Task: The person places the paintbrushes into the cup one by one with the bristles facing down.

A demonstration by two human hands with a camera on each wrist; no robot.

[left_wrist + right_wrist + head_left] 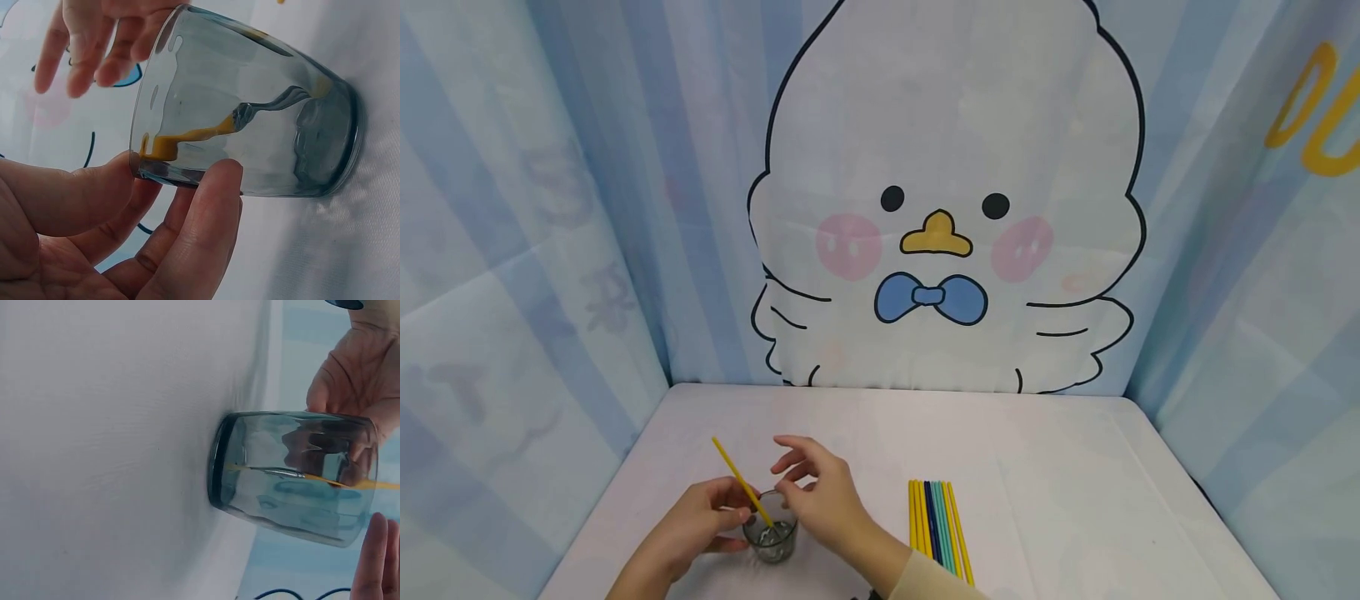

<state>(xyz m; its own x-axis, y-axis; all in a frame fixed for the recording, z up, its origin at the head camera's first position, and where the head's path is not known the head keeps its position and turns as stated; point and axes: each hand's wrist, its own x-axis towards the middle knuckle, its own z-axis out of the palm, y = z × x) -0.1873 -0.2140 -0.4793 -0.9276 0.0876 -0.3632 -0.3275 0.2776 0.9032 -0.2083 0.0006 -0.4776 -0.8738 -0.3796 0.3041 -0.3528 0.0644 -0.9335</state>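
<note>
Left hand (696,521) grip holds the glass (771,529); right hand (820,492) loose above; yellow straw (741,482) base blurred.

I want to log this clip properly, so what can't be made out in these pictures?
- Head view: the left hand partly covers the glass, so how its fingers lie on the far side is hidden.
- Head view: the loose straws overlap, so their count is unsure.
- Left wrist view: the yellow straw is bent by the glass wall; its top is cut off.
- Right wrist view: only fingertips of the right hand show.
</note>
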